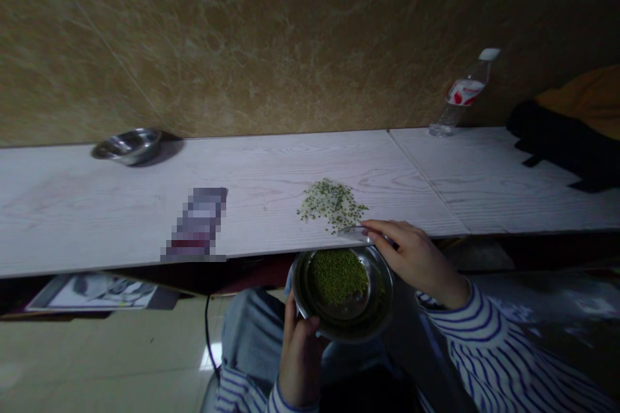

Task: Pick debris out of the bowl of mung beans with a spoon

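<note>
My left hand [303,352] grips the near left rim of a round steel bowl [382,300], its thumb over the edge. The bowl is held just below the front edge of the table, tilted so its inside shows. Green mung beans [338,276] cover much of its bottom. My right hand [411,255] is closed on a shiny spoon [353,232], partly hidden by the fingers, low at the table edge above the bowl. Just beyond the spoon lies a spread pile of mung beans mixed with white grains [332,201], loose on the tabletop.
A second steel bowl [128,147] stands by the wall at the back left. Left of the pile lies a blurred-out flat item [196,222]. A clear water bottle [462,93] stands at the back right, near dark and orange cloth [571,126]. Open shelving holds papers [97,290] below the table [261,174].
</note>
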`<state>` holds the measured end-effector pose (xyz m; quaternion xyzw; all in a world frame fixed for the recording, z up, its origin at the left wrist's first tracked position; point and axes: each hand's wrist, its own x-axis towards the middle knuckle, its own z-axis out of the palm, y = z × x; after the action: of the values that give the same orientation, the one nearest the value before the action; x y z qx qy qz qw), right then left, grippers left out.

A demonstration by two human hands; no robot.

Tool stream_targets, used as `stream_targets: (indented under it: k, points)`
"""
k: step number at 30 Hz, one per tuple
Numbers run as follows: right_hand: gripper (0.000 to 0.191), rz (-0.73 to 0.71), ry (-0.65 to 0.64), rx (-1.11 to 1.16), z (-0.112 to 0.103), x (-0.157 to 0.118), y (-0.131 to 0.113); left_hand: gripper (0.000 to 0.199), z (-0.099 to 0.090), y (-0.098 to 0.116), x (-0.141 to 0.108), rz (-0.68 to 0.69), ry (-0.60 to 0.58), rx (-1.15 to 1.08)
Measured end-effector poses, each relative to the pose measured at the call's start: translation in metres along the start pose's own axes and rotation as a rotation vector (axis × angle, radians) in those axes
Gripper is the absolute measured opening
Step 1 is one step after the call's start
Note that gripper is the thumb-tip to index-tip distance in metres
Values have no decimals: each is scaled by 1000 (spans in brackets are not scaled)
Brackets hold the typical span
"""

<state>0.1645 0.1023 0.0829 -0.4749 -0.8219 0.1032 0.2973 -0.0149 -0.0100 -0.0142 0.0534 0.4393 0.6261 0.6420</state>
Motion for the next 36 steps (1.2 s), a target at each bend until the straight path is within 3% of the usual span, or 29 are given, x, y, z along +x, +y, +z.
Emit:
stream_targets:
  k: [14,22,28,36]
  points:
    - [28,37,40,39,13,39,25,69,1,2,-1,-4,46,49]
    - [26,64,82,14,1,24,19,72,2,4,-1,-24,-2,23]
    - [26,16,48,14,6,19,10,66,-2,3,-2,-39,-20,4]
    - [27,19,25,22,11,23,7,74,-9,-3,6,-23,16,-4]
